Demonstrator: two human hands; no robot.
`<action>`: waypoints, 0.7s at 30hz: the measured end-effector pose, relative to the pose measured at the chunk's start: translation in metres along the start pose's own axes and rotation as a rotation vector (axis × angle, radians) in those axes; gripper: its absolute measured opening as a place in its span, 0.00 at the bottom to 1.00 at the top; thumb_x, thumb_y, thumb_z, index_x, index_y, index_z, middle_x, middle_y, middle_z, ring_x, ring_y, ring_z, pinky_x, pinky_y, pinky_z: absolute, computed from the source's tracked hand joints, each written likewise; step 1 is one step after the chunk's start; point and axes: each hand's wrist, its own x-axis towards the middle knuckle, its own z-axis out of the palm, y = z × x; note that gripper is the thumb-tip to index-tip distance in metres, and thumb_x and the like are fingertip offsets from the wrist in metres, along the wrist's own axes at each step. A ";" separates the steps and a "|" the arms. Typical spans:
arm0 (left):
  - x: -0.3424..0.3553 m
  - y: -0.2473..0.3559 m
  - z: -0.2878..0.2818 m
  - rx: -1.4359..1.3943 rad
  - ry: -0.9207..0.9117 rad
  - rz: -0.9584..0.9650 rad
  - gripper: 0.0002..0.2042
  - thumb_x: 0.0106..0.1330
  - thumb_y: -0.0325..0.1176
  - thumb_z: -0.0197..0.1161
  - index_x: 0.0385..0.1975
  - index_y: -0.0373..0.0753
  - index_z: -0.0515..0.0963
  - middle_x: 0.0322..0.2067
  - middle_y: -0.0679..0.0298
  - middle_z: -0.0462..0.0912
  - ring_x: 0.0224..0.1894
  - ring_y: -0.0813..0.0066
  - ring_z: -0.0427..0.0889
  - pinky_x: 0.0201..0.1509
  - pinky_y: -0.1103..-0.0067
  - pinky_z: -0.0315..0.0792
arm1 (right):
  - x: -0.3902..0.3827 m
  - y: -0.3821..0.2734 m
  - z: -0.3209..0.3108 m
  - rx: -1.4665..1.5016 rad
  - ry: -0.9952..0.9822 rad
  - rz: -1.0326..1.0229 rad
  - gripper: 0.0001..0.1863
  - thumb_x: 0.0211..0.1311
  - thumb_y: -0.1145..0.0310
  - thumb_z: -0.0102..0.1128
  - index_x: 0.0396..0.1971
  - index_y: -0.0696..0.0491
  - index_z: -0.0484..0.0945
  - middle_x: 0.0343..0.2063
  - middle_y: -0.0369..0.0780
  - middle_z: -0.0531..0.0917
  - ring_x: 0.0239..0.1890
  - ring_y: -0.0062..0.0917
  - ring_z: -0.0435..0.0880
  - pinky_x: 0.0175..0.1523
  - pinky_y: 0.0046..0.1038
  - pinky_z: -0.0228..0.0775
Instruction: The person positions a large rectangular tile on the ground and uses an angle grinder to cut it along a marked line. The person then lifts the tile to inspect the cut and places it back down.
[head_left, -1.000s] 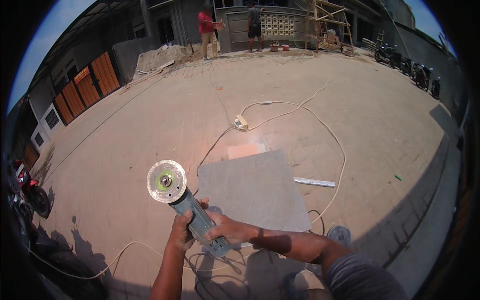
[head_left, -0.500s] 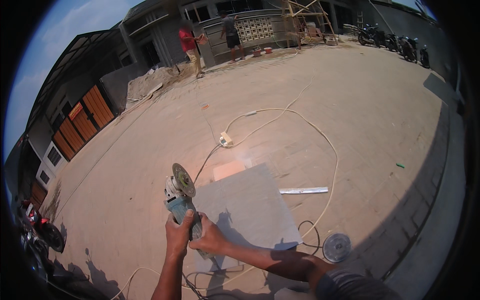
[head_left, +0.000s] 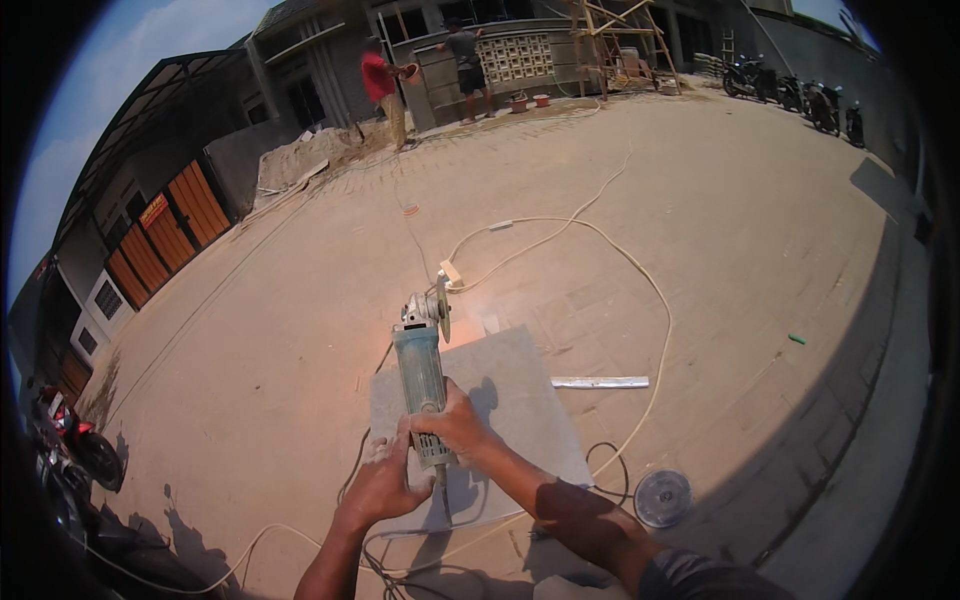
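- Right hand (head_left: 452, 425): wrapped around the rear body of an angle grinder (head_left: 421, 372), grasping it firmly.
- Left hand (head_left: 383, 485): at the grinder's rear end, fingertips near the right hand's, thumb apart from the fingers; cannot tell whether it bears on the tool.
- Grinder: held in front of the person, gear head pointing away; cutting disc (head_left: 444, 310) on the right side, seen nearly edge-on. Power cord (head_left: 446, 500) trails from the rear.
- Grey square slab (head_left: 540, 425): on the paving, behind the grinder and forearms in this view.
- Metal straightedge (head_left: 600, 382): right of the slab.
- Round grey disc (head_left: 663, 498): near the slab's lower right corner.
- Beige extension cable (head_left: 668, 305): looped beyond the slab and to its right.
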 end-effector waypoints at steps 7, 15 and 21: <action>0.005 -0.010 0.077 0.142 0.468 0.212 0.49 0.51 0.55 0.76 0.63 0.21 0.62 0.24 0.54 0.79 0.28 0.56 0.79 0.31 0.64 0.74 | -0.009 0.015 -0.026 -0.291 0.089 -0.043 0.32 0.46 0.70 0.73 0.52 0.63 0.69 0.35 0.39 0.79 0.35 0.23 0.80 0.42 0.27 0.76; 0.026 -0.025 0.103 -0.027 0.547 0.302 0.44 0.55 0.48 0.75 0.61 0.18 0.63 0.26 0.50 0.81 0.26 0.53 0.82 0.29 0.64 0.75 | -0.004 0.020 -0.030 -0.304 0.144 0.029 0.32 0.44 0.67 0.74 0.48 0.63 0.70 0.36 0.41 0.79 0.36 0.25 0.81 0.41 0.27 0.77; 0.035 -0.048 0.115 -0.144 0.508 0.277 0.40 0.60 0.45 0.71 0.64 0.21 0.62 0.24 0.49 0.79 0.23 0.52 0.80 0.28 0.65 0.75 | 0.005 0.031 -0.024 -0.157 0.080 0.133 0.26 0.47 0.68 0.74 0.45 0.62 0.73 0.33 0.39 0.80 0.33 0.22 0.81 0.38 0.25 0.76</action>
